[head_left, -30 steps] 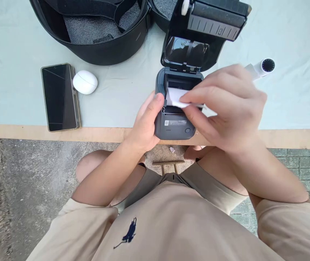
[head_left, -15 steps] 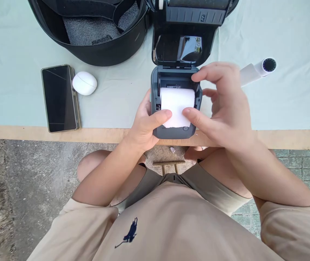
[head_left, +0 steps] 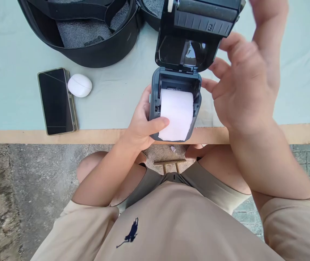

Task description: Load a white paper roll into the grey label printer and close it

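Observation:
A small dark label printer (head_left: 153,112) stands at the table's front edge with its hinged lid (head_left: 168,47) tipped back. My left hand (head_left: 144,125) is closed round the printer's left side, its thumb resting on the white paper. That white paper roll (head_left: 177,108) sits in the printer's bay, and its loose end hangs down over the front. At the right edge of the raised lid is my right hand (head_left: 246,76), its fingers spread and the thumb pointing up and away. Fingertips there lie at or behind the lid's edge; whether they press on it is hidden.
A black zip case (head_left: 103,54) with grey foam lies open behind, at the left. Left of the printer are a phone (head_left: 55,101) and a white rounded case (head_left: 79,85) touching it. A wooden strip (head_left: 103,136) runs along the table's front edge.
My right hand has left the paper and moved up to the lid's right edge, its fingers spreading. The paper end now reaches further down the printer's front. My left hand keeps its hold.

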Demonstrator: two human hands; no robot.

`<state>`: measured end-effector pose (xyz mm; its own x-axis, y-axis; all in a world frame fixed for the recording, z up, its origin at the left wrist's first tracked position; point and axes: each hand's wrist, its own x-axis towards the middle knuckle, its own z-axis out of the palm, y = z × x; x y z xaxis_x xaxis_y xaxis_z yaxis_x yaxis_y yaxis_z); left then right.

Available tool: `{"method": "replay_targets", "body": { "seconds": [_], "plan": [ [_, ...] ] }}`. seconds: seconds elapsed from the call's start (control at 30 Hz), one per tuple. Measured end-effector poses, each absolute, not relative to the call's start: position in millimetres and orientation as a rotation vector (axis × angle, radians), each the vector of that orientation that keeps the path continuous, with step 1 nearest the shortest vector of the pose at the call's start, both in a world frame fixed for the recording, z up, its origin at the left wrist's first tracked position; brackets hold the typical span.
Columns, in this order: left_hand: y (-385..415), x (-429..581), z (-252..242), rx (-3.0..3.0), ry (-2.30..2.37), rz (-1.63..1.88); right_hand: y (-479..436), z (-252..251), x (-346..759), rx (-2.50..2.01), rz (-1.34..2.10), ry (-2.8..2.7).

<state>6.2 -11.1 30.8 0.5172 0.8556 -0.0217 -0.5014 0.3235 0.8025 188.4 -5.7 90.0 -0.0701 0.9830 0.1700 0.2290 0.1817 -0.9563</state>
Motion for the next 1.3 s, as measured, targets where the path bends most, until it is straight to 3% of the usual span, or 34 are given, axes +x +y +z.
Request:
{"method": "replay_targets", "body": {
  "seconds": [0.2, 0.57, 0.8, 1.3],
  "plan": [
    [-10.3, 6.4, 27.3, 0.857, 0.494, 0.936, -0.1, 88.6, 184.1, -1.095, 0.901, -1.457],
    [-11.5, 6.8, 35.7, 0.813, 0.547, 0.886, -12.0, 71.9, 193.3, -1.055, 1.035, -1.826],
    [-14.8, 11.2, 39.9, 0.739, 0.596, 0.912, -17.4, 71.7, 185.9, -1.062, 1.349, -1.622],
    [-16.4, 16.6, 42.0, 0.747, 0.685, 0.941, -20.3, 71.0, 182.8, -1.004, 1.251, -1.675]
  ]
}}
